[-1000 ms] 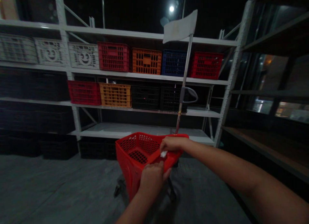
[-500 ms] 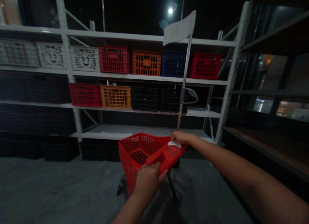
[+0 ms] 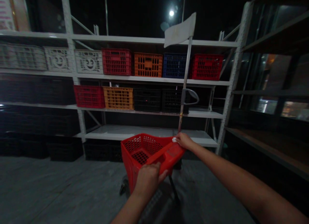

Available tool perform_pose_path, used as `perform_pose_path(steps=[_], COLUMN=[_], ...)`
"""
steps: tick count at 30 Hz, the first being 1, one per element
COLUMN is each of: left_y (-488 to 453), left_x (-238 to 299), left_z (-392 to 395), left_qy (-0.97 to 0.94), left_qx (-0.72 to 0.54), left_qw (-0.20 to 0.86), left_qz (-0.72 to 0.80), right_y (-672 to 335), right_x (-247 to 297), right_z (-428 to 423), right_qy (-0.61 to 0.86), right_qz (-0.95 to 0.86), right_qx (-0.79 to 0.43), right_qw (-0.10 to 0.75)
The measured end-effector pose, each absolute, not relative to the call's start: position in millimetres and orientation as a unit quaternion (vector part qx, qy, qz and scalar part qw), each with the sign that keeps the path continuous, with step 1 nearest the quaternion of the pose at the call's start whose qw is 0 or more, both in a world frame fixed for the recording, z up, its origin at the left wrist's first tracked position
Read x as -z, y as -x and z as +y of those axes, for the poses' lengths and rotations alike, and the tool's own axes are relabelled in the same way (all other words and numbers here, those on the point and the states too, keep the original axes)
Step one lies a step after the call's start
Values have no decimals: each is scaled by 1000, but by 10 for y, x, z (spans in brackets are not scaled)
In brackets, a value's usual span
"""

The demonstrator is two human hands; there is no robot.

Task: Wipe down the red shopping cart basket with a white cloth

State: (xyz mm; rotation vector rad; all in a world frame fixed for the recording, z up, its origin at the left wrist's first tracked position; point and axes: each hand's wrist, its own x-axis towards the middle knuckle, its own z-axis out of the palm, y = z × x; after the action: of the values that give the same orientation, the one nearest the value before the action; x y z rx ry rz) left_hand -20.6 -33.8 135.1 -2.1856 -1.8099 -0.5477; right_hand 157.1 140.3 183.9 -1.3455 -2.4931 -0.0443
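A red plastic shopping cart (image 3: 127, 159) with a perforated basket stands in front of me on the floor. My left hand (image 3: 148, 175) is closed around the near side of its handle. Up at the handle's far right end is my right hand (image 3: 184, 141), its fingers pinched on a small white cloth (image 3: 174, 139) against the red plastic. Most of the cloth is hidden under the fingers. Beside that hand rises a metal pole (image 3: 186, 69) bearing a white flag-like panel (image 3: 180, 31) and a grey loop handle (image 3: 192, 97).
White metal shelving (image 3: 149, 78) fills the background. It carries red (image 3: 89, 96), yellow (image 3: 118, 98), orange (image 3: 148, 65), blue (image 3: 175, 66), white (image 3: 88, 61) and black crates (image 3: 147, 100). Another dark shelf unit (image 3: 270, 150) runs along the right. Grey concrete floor (image 3: 60, 185) lies around the cart.
The white cloth, spread flatter on the handle before, is now bunched under my right fingers and slightly farther up. My left hand keeps its hold. The view has shifted slightly left.
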Motion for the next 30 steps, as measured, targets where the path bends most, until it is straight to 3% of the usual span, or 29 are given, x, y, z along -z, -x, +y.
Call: perform_pose_path(steps=[7, 15, 25, 30], left_y=[199, 203, 297, 335], left_x=[-1312, -1351, -1342, -1310], left_z=[-278, -302, -303, -293], left_qy=[744, 738, 754, 750], left_qx=[172, 155, 172, 165], left_qw=[158, 142, 121, 126], left_qz=[-627, -641, -622, -628], right_y=[-1276, -1751, -1134, -1521], right_x=[-1471, -1463, -861, -873], right_z=[688, 1086, 253, 738], right_qy=[291, 534, 338, 465], right_qz=[-916, -757, -777, -625], right_qx=[38, 48, 1, -28], right_qw=[272, 375, 531, 627])
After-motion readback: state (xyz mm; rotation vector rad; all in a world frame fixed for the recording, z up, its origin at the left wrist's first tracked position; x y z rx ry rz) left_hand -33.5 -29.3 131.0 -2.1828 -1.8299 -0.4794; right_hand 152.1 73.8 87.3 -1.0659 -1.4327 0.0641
